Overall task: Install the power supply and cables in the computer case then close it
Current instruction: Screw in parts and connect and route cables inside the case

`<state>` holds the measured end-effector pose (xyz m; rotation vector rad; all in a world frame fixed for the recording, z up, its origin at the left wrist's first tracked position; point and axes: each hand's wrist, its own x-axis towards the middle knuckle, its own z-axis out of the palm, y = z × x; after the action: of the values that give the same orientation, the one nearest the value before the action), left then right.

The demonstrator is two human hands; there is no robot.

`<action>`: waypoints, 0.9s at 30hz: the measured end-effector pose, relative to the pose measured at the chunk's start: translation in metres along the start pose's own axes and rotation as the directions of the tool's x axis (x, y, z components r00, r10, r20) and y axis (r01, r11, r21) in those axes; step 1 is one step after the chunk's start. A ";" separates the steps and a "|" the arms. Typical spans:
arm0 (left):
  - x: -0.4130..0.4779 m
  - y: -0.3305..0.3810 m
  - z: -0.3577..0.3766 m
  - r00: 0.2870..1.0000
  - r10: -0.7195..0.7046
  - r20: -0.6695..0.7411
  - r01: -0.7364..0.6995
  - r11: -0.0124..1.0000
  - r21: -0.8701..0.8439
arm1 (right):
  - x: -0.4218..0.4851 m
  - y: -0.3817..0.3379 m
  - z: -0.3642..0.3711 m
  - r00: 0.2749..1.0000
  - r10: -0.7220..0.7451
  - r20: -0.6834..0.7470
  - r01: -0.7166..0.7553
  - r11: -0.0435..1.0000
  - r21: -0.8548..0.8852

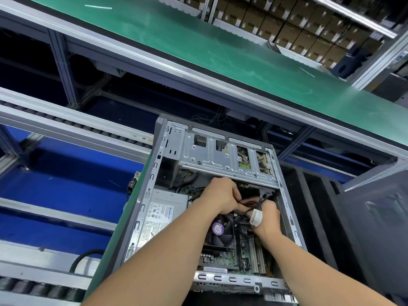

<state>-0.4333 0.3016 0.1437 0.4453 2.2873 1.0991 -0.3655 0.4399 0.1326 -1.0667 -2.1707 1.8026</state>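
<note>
Item 1. Computer case [152,173]: grey metal tower, laid on its side on the green-edged bench [110,250], open face up, side cover off.

Item 2. Power supply [163,208]: grey box with a printed label, seated inside the case against its left wall, beside the cooler fan [220,233].

Item 3. Cables [249,203]: black and red bundle, running across the middle of the case interior, just below the drive cage [227,155] and above the fan. A white tag [256,217] sits on the bundle at its right end.

Item 4. Left hand [220,195]: reaching into the case from below, fingers curled; grip closed around the red and black cables.

Item 5. Right hand [268,217]: inside the case near its right wall, just beside the left hand; grip closed on the tagged end of the cables, with the fingertips hidden.

Item 6. Motherboard [223,259]: green board on the floor of the case, below the fan and partly covered by both forearms.

Item 7. Surroundings: a green conveyor belt [198,45] in an aluminium frame crosses behind the case; cardboard boxes [298,25] are stacked on shelving beyond it; a roller track [88,127] runs at left over a blue surface; a dark grey panel [384,217], blurred, lies to the right of the case.
</note>
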 end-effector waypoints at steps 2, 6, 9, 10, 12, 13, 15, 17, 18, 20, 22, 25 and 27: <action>-0.006 -0.004 -0.002 0.998 0.065 0.019 -0.065 0.998 0.008 | 0.001 0.002 0.000 0.991 0.119 0.063 -0.123 0.989 0.076; -0.009 -0.004 0.002 0.976 0.214 0.040 -0.214 0.977 -0.003 | 0.015 0.011 -0.004 0.985 0.141 0.102 -0.152 0.982 0.109; -0.011 0.002 0.008 0.957 0.285 -0.051 -0.283 0.958 0.038 | 0.013 0.010 -0.006 0.995 0.071 0.064 -0.069 0.997 -0.036; -0.011 0.004 0.009 0.954 0.284 -0.098 -0.281 0.958 0.049 | 0.011 0.009 -0.007 0.996 0.038 0.075 -0.031 0.995 -0.093; -0.011 0.005 0.010 0.953 0.259 -0.157 -0.260 0.966 0.018 | 0.010 0.014 -0.011 0.994 0.021 0.108 -0.002 0.985 -0.175; -0.012 0.005 0.010 0.953 0.254 -0.165 -0.258 0.966 -0.005 | 0.009 0.017 -0.014 0.995 0.009 0.100 0.014 0.972 -0.233; -0.014 0.006 0.009 0.950 0.262 -0.169 -0.270 0.962 -0.030 | 0.004 0.024 -0.020 0.997 -0.033 0.073 0.063 0.886 -0.459; -0.016 0.005 0.004 0.941 0.284 -0.183 -0.299 0.953 -0.056 | 0.000 0.027 -0.022 0.998 -0.038 0.054 0.060 0.844 -0.533; -0.018 0.005 0.001 0.941 0.296 -0.167 -0.310 0.948 -0.070 | -0.003 0.026 -0.023 0.998 -0.024 0.051 0.047 0.860 -0.509; -0.022 0.006 -0.002 0.954 0.295 -0.048 -0.298 0.947 -0.121 | -0.005 0.023 -0.024 0.998 -0.011 0.059 0.036 0.897 -0.440; -0.025 0.008 0.002 0.963 0.259 0.074 -0.240 0.948 -0.207 | -0.010 0.021 -0.025 0.998 -0.009 0.063 0.033 0.919 -0.394; -0.025 0.011 0.010 0.972 0.222 0.075 -0.190 0.934 -0.302 | -0.018 0.018 -0.027 0.996 -0.034 0.081 0.060 0.941 -0.333; -0.023 0.013 0.014 0.975 0.216 0.052 -0.189 0.931 -0.312 | -0.023 0.016 -0.028 0.995 -0.049 0.086 0.075 0.941 -0.331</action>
<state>-0.4057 0.3062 0.1545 0.6000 1.9830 1.4790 -0.3273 0.4502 0.1340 -0.9862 -2.5922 1.5044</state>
